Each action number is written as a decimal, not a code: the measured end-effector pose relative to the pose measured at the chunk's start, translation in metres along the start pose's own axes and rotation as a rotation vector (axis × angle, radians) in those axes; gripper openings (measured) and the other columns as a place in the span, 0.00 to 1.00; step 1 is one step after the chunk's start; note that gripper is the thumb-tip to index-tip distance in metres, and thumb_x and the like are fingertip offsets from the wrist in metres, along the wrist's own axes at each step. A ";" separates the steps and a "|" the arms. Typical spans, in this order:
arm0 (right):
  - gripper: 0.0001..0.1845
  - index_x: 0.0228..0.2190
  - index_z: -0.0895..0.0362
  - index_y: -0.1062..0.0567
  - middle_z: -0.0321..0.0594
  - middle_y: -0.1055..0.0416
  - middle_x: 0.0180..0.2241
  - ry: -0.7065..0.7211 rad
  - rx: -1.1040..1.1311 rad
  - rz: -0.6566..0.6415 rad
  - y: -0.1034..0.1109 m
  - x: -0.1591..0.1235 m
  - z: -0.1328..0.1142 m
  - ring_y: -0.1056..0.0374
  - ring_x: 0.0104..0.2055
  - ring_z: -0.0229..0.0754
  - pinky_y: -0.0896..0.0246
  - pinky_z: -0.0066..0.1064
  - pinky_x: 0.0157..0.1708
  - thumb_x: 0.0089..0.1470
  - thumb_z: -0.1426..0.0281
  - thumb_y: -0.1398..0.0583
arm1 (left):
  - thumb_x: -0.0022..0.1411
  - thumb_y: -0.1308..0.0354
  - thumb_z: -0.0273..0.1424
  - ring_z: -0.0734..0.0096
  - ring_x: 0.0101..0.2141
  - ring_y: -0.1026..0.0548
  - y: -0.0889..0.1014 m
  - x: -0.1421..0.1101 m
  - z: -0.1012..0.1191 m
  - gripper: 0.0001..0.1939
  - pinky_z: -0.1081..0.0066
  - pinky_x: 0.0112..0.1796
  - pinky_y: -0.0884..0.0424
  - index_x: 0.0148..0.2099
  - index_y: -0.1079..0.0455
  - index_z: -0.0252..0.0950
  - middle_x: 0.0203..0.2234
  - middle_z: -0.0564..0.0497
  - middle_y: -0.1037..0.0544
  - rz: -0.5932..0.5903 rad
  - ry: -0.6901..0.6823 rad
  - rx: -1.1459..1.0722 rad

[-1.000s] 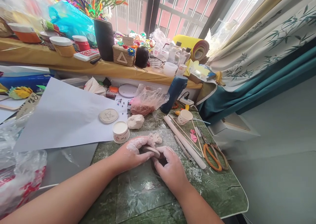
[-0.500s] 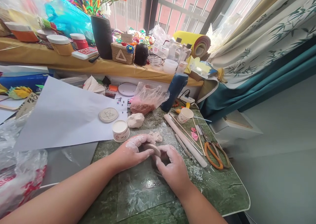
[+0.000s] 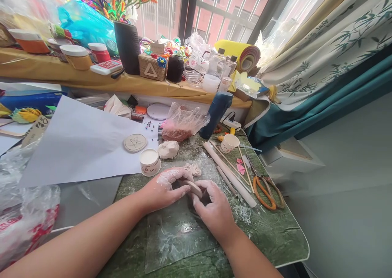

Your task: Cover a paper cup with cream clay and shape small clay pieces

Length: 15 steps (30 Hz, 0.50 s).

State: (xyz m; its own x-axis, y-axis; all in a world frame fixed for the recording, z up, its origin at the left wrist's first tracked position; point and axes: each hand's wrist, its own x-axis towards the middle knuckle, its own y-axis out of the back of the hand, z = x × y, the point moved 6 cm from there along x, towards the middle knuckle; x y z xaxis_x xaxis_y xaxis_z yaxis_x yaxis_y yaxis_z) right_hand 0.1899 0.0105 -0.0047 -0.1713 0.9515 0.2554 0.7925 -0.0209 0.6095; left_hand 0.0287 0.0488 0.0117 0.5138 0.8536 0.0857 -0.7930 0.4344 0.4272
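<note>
A thin round disc of pale clay [image 3: 194, 187] is held edge-on between my two hands, above a clear sheet [image 3: 174, 241] smeared with white. My left hand [image 3: 168, 189], dusted with white, curls its fingers over the far side with the thumb along the near side. From the right, my right hand [image 3: 214, 206] pinches the disc's edge between thumb and fingers. Crumpled clay scraps [image 3: 193, 169] lie just beyond the hands. Farther back sits a lump of white clay [image 3: 168, 149] beside a paper cup [image 3: 150, 162] filled with something white.
A clay disc marked with a star [image 3: 135, 142] rests on white paper [image 3: 82, 147]. To the right lie a rolling pin [image 3: 229, 174], thin sticks and orange-handled scissors [image 3: 265, 193]. A second paper cup [image 3: 229, 143], a dark blue bottle [image 3: 216, 114] and a bag of brownish clay [image 3: 180, 128] stand behind.
The clay disc has turned slightly between my fingers, and its edge now shows a little more to the right. Both hands stay in nearly the same place.
</note>
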 end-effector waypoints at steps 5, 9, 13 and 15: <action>0.14 0.45 0.52 0.24 0.41 0.23 0.41 -0.038 -0.035 -0.032 -0.003 0.001 0.000 0.28 0.44 0.48 0.31 0.39 0.45 0.55 0.71 0.37 | 0.67 0.42 0.34 0.64 0.42 0.23 0.000 -0.001 0.002 0.08 0.67 0.46 0.28 0.45 0.25 0.39 0.40 0.50 0.20 -0.001 -0.008 0.008; 0.16 0.45 0.50 0.23 0.41 0.23 0.40 -0.029 -0.125 -0.064 -0.006 0.002 0.000 0.28 0.45 0.50 0.31 0.41 0.45 0.53 0.72 0.36 | 0.68 0.44 0.35 0.63 0.43 0.23 0.002 -0.002 0.001 0.09 0.65 0.47 0.28 0.45 0.27 0.39 0.41 0.49 0.20 0.023 -0.005 0.028; 0.16 0.47 0.52 0.25 0.40 0.23 0.39 -0.053 -0.070 0.006 -0.004 0.001 0.004 0.27 0.40 0.47 0.30 0.39 0.42 0.55 0.71 0.37 | 0.63 0.39 0.35 0.61 0.45 0.23 0.001 -0.002 -0.001 0.11 0.64 0.48 0.28 0.48 0.27 0.39 0.44 0.48 0.20 0.011 -0.012 -0.003; 0.18 0.48 0.52 0.26 0.41 0.23 0.39 -0.054 -0.043 0.048 -0.002 0.000 0.005 0.27 0.40 0.47 0.30 0.39 0.43 0.55 0.71 0.37 | 0.62 0.38 0.34 0.61 0.45 0.23 0.000 -0.001 0.000 0.11 0.64 0.48 0.28 0.47 0.25 0.39 0.43 0.49 0.20 -0.012 -0.030 0.007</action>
State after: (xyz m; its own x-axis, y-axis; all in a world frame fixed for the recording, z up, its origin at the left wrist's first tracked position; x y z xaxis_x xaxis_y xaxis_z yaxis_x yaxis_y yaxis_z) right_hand 0.1913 0.0118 -0.0103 -0.1010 0.9641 0.2455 0.7728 -0.0794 0.6297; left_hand 0.0288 0.0482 0.0116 0.5333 0.8390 0.1077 -0.7842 0.4426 0.4350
